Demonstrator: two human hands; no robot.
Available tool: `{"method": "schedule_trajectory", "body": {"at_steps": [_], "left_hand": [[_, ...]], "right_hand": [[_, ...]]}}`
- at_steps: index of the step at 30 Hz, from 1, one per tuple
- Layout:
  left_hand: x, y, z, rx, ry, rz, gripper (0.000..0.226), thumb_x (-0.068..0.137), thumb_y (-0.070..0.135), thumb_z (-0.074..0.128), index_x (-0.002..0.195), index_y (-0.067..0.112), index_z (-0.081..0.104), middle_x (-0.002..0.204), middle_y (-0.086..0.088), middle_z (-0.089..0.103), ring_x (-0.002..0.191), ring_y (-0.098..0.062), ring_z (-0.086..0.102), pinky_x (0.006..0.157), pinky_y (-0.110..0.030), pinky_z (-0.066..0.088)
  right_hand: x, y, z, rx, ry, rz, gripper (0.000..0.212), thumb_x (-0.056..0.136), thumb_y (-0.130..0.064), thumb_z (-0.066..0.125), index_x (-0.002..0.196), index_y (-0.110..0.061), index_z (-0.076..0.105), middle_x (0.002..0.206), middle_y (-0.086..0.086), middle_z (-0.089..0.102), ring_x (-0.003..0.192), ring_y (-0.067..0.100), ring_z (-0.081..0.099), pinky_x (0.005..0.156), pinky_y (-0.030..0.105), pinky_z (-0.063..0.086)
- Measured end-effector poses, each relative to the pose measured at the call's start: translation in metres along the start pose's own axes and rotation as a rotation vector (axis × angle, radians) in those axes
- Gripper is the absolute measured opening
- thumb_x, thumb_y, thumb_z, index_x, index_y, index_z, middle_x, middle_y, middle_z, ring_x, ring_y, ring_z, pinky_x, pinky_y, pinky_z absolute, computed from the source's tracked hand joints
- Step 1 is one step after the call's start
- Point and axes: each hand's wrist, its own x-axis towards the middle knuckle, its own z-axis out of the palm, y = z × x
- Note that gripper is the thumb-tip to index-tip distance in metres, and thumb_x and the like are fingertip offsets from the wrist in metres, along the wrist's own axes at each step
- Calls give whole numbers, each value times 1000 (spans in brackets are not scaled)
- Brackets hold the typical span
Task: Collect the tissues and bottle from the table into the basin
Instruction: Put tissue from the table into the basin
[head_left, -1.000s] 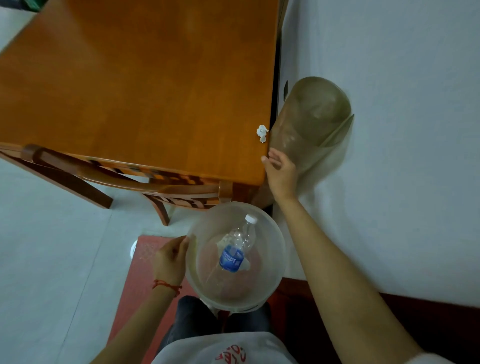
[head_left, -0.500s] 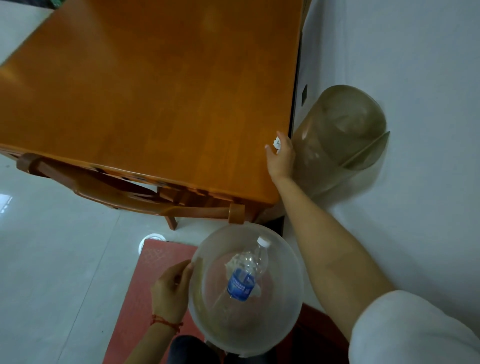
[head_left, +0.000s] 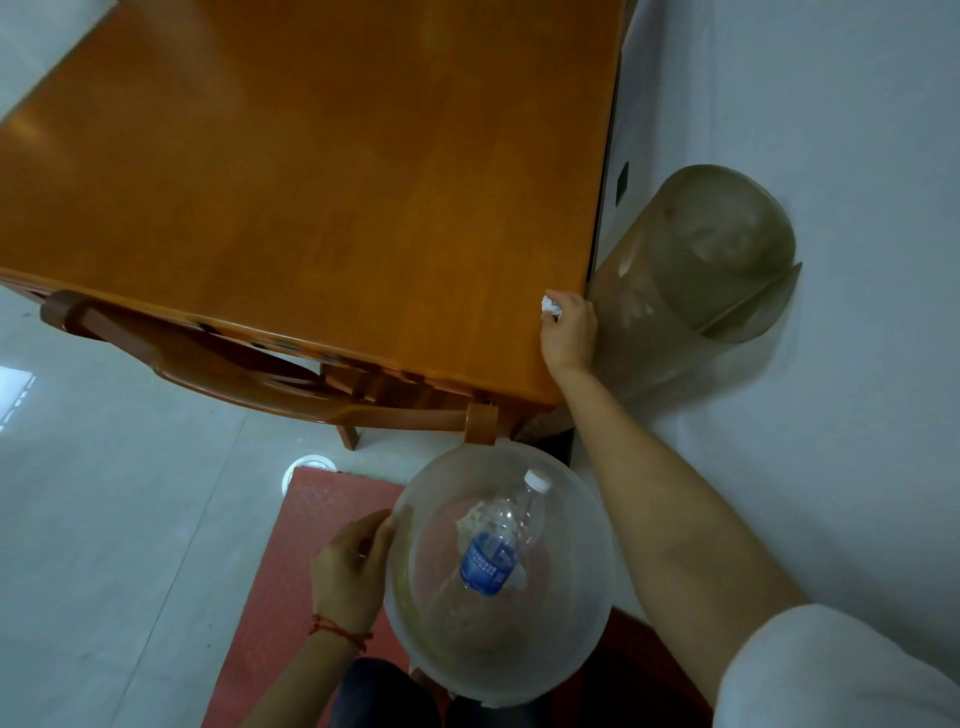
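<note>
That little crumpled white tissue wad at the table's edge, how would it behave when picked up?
The small crumpled white tissue wad, pinched by the right hand, is probably very light and squashy. Its crumpled shape suggests it won't roll far.

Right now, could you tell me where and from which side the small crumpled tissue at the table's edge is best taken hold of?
Pinch the tissue across its whole crumpled wad, coming from above and from the near right corner, as the right hand is doing. It is small, soft and lumpy with no handle, and sits at the table edge, so a fingertip grip likely suffices.
</note>
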Motion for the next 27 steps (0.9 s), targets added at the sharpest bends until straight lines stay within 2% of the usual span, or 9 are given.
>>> {"method": "schedule_trajectory", "body": {"at_steps": [4, 7, 9, 13, 17, 20, 24, 26, 27], "left_hand": [[0, 0, 0, -17, -15, -27, 39, 77, 35, 49, 95, 7, 69, 83, -13, 73, 63, -6, 56, 65, -10, 39], [-1, -2, 0, -11, -21, -33, 26, 83, 27, 57, 95, 7, 69, 85, -15, 73, 66, -15, 58, 67, -14, 40], [-1, -3, 0, -14, -16, -33, 23, 85, 23, 57, 96, 6, 69, 87, -16, 73, 68, -17, 59, 67, -15, 41], [-2, 0, 0, -31, -19, -42, 20, 85, 16, 56, 96, 5, 68, 88, -18, 73, 69, -19, 58, 69, -19, 44], [-3, 1, 0, -33, -4, -39, 20, 86, 15, 55, 97, 4, 68, 91, -19, 72, 71, -20, 58, 75, -27, 44], [-3, 1, 0, -50, -12, -49, 22, 86, 17, 54, 99, 5, 67, 96, -17, 72, 77, -19, 58, 79, -28, 44], [-4, -2, -1, -66, -17, -52, 23, 87, 17, 53, 100, 5, 67, 98, -17, 71, 81, -19, 59, 84, -32, 47], [-5, -2, -3, -59, -9, -50, 22, 87, 16, 53, 100, 4, 67, 98, -18, 71, 81, -20, 59, 86, -36, 49], [-5, -2, -4, -56, -4, -48, 22, 87, 16, 53, 100, 3, 67, 98, -19, 71, 81, -20, 58, 85, -36, 49]], "right_hand": [[-20, -11, -11, 101, -34, 44, 31, 88, -1, 50, 118, -5, 58, 123, 13, 60, 115, 23, 54, 88, 19, 40], [-46, -22, -26, 221, -26, 100, 31, 86, -4, 54, 117, -8, 59, 122, 11, 61, 112, 20, 56, 83, 17, 42], [-68, -25, -37, 276, -5, 125, 31, 85, -5, 58, 116, -9, 60, 120, 9, 63, 110, 17, 57, 85, 18, 44], [-124, -23, -54, 364, 3, 168, 29, 81, -6, 63, 110, -11, 64, 109, 4, 66, 105, 17, 60, 90, 29, 50], [-185, -23, -67, 378, -66, 215, 30, 80, -5, 64, 109, -14, 64, 102, -4, 63, 100, 15, 62, 87, 25, 52], [-222, -26, -72, 360, -146, 180, 31, 79, -3, 65, 107, -15, 64, 103, -5, 63, 99, 11, 61, 84, 14, 51], [-249, -22, -76, 289, -350, 80, 45, 77, -5, 68, 117, -22, 56, 113, -10, 56, 103, -2, 54, 93, 13, 45], [-252, -14, -82, 217, -360, 4, 50, 75, -8, 71, 122, -17, 55, 117, -11, 53, 108, -4, 48, 95, 6, 37], [-252, -9, -86, 167, -323, -33, 51, 75, -9, 72, 122, -15, 55, 119, -10, 52, 111, -3, 47, 95, 6, 36]]}}
